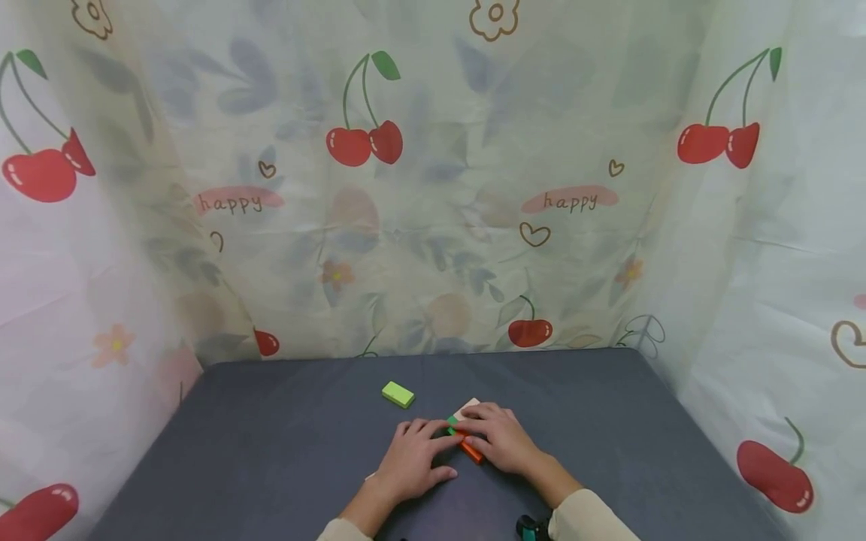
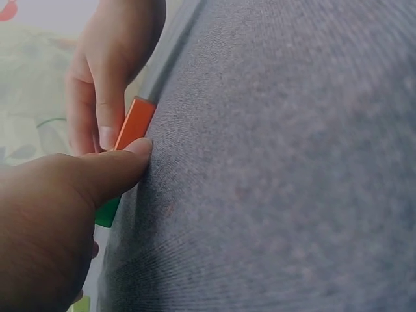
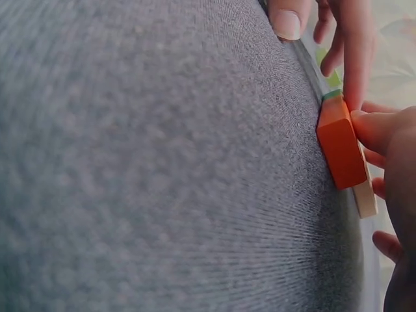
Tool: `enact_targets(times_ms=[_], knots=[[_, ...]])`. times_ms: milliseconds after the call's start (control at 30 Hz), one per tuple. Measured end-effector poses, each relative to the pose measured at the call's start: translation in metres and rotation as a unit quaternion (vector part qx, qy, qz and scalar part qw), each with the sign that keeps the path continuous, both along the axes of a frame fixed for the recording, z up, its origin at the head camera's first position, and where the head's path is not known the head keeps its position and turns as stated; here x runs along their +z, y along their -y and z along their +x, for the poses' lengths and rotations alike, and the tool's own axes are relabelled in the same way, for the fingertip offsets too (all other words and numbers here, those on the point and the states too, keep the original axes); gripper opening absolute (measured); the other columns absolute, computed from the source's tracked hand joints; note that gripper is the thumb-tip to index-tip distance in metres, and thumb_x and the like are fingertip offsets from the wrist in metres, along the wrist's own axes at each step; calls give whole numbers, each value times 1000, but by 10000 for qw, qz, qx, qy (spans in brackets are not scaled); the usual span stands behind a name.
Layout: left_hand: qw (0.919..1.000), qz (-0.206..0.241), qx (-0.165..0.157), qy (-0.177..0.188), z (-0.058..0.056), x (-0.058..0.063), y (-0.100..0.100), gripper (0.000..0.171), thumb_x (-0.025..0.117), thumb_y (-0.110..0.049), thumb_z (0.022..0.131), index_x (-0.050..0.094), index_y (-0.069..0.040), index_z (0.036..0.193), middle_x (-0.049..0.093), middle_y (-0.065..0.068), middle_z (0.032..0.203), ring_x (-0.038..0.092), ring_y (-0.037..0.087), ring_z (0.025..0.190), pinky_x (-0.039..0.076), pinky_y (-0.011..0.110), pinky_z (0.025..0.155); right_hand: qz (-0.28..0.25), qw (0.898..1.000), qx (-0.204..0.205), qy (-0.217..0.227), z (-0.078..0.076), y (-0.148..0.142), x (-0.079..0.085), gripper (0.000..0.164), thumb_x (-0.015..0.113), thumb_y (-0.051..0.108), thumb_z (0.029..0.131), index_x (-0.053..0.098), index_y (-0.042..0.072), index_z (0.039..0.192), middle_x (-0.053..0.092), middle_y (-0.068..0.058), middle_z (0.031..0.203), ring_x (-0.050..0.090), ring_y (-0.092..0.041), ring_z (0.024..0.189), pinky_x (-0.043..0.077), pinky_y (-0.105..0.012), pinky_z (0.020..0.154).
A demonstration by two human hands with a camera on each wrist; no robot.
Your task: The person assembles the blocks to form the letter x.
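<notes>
On the dark table an orange block (image 1: 471, 451) lies against a green block (image 1: 452, 426) and a pale wooden block (image 1: 467, 408). My left hand (image 1: 414, 460) reaches in from the left, its index fingertip touching the blocks while its thumb stays apart from them. From the right, my right hand (image 1: 504, 439) rests over the group. Its thumb touches the top edge of the orange block (image 3: 343, 153), seen in the right wrist view, and its other fingers lie over the pale wooden block (image 3: 366, 198). The hands partly hide the green block.
A lime-green block (image 1: 398, 394) lies farther back, left of the group. A black object (image 1: 531, 527) shows beside the right sleeve at the bottom. The dark tabletop (image 1: 284, 436) ends at a patterned curtain (image 1: 433, 248) behind and on both sides.
</notes>
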State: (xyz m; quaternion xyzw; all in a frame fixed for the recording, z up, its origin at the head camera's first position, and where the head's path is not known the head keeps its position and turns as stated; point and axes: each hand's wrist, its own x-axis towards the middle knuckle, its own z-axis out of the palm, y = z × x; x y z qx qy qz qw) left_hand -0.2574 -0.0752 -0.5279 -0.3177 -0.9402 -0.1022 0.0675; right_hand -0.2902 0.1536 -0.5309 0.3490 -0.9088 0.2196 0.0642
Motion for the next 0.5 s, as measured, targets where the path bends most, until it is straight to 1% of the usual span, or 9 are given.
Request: enact_targets(times_ms=[233, 500], knots=[[10000, 46, -17, 77, -1, 1, 0, 57, 64, -57, 87, 53, -40, 139, 49, -7, 140, 48, 20, 119, 37, 51, 93, 230, 9997, -51, 114, 0, 0, 3, 37, 58, 30, 98, 61, 31, 134, 54, -2, 135, 43, -26, 127, 33, -56, 96], [9999, 102, -32, 114, 0, 1, 0, 56, 65, -57, 86, 55, -38, 138, 50, -7, 139, 48, 20, 118, 39, 49, 90, 297, 9994, -71, 132, 1, 1, 5, 36, 58, 29, 98, 61, 31, 134, 54, -2, 134, 43, -27, 126, 33, -57, 95]])
